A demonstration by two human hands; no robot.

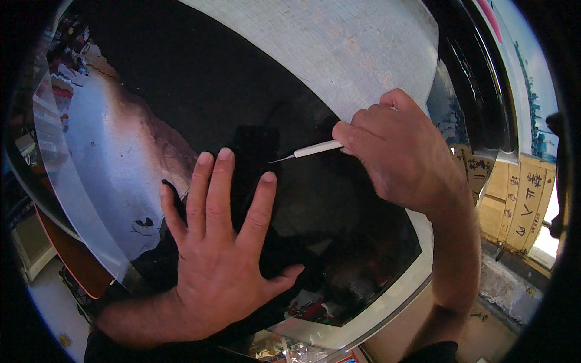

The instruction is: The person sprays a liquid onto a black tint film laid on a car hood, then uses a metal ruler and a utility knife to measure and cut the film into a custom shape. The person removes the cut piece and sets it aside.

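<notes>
A glossy black sheet (pixel 190 81) spreads before me, with bright reflections on its left part. My left hand (pixel 222 258) rests palm down on it, fingers apart and holding nothing. Between thumb and fingers, my right hand (pixel 399 149) grips a slim white-handled tool (pixel 317 148) with a thin pointed metal tip. The tip points left and lies close to the sheet, a little beyond my left index finger; whether it touches cannot be made out. Pale patterned cloth (pixel 345 41) shows past the sheet's far right edge.
A clear strip (pixel 68 181) borders the sheet's left side. A shiny black curved object (pixel 481 77) stands at the far right, above a cardboard piece (pixel 522 204) bearing handwriting. Crumpled clear packaging (pixel 299 349) lies at the near edge. A brown board (pixel 77 254) shows at lower left.
</notes>
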